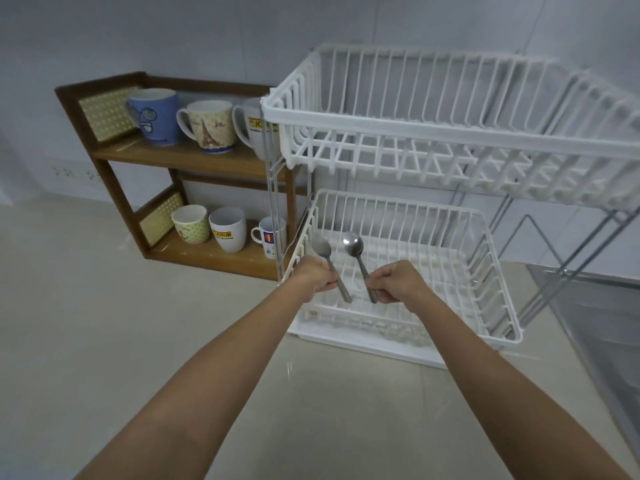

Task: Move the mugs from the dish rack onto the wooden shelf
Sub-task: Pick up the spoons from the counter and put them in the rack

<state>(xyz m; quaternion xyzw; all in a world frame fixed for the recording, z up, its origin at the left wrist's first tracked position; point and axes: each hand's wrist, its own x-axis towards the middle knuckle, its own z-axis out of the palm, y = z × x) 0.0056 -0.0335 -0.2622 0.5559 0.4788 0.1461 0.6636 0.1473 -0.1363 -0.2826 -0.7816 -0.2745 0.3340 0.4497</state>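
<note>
Holding a spoon apiece, both grips hide the handles' middles.

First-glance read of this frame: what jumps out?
Each hand holds a spoon over the lower basket of the white dish rack: left hand with the left spoon, right hand with the right spoon. No mugs remain in the rack; six mugs sit on the wooden shelf at left, three per level.

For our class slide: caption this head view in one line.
Two hands each lift a spoon from the dish rack; six mugs sit shelved.
</note>
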